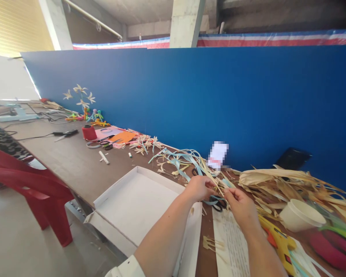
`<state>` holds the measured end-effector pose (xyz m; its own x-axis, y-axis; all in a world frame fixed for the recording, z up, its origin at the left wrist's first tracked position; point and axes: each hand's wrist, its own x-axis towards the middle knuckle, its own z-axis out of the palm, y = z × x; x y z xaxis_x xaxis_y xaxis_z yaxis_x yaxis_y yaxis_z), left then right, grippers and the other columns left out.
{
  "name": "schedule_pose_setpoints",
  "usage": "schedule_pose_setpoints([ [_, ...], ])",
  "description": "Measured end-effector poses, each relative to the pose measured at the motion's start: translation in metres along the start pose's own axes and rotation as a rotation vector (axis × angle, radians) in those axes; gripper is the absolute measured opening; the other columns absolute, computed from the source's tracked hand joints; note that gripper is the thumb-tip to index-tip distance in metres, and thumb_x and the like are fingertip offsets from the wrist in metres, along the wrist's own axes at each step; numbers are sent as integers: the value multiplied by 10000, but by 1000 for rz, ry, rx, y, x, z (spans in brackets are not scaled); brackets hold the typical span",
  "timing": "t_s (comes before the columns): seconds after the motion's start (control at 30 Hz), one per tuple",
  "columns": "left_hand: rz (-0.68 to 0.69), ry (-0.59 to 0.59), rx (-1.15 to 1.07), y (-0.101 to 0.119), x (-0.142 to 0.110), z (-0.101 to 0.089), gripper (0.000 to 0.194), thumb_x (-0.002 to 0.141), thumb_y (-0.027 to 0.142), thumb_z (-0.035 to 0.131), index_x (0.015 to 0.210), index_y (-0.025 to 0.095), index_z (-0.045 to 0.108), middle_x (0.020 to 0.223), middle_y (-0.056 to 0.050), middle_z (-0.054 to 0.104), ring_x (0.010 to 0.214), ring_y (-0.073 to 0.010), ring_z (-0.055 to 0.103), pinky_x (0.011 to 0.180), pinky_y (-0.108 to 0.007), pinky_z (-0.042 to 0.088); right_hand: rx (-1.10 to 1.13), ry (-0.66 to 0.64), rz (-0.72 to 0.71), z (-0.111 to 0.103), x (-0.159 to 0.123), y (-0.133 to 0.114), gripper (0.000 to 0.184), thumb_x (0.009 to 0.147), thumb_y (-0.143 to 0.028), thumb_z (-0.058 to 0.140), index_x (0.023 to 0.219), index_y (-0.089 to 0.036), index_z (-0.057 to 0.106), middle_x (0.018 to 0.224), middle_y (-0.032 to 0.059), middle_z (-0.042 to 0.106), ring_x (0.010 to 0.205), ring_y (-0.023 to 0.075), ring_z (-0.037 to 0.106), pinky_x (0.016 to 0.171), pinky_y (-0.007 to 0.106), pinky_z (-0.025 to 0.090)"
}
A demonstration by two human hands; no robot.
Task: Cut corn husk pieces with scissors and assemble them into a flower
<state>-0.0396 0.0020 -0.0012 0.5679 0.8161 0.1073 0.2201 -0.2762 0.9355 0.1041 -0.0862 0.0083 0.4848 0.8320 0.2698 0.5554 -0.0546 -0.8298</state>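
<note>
My left hand (200,189) is closed over the table, its fingertips at a thin pale husk strip (219,187). Pinched on the strip's near end is my right hand (242,207), just to the right. The fingertips of both hands are close together. Beneath them lie black-handled scissors (218,204), partly covered by the hands and a blue strip. Light blue strips (177,163) spread in a tangle beyond my left hand. A pile of dry corn husks (276,182) sits to the right of my right hand.
A shallow white box (150,204) lies left of my forearms. At right are a yellow glue gun (279,244), a white cup (301,215) and a printed sheet (233,246). Red thread (89,132) and husk flowers (82,96) stand farther left. A blue partition (190,96) borders the table.
</note>
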Motion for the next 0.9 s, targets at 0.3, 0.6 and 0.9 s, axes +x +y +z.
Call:
schedule_pose_setpoints([
  [0.3,42,91,178,15,-7,-6,499,818,588,417,785,174,694,697,-37,638,679,-153,552,645,-225,391,-44,-15,-15,0,0,-2,290,697,-467,548,734,-198,651,621,40,666,603,226,605,595,323,424],
  [0.6,-117,140,243,11,-3,-6,531,775,637,443,596,179,643,516,-18,517,546,-138,465,584,-240,330,-97,-101,-115,5,-2,1,305,749,-507,508,733,-228,630,632,21,652,585,212,570,558,319,398],
  [0.9,-131,79,-93,9,0,-4,436,722,562,572,613,142,615,476,38,423,482,-90,373,517,-228,287,-133,-89,-41,6,1,5,333,736,-525,506,712,-226,649,638,30,668,586,220,580,566,323,398],
])
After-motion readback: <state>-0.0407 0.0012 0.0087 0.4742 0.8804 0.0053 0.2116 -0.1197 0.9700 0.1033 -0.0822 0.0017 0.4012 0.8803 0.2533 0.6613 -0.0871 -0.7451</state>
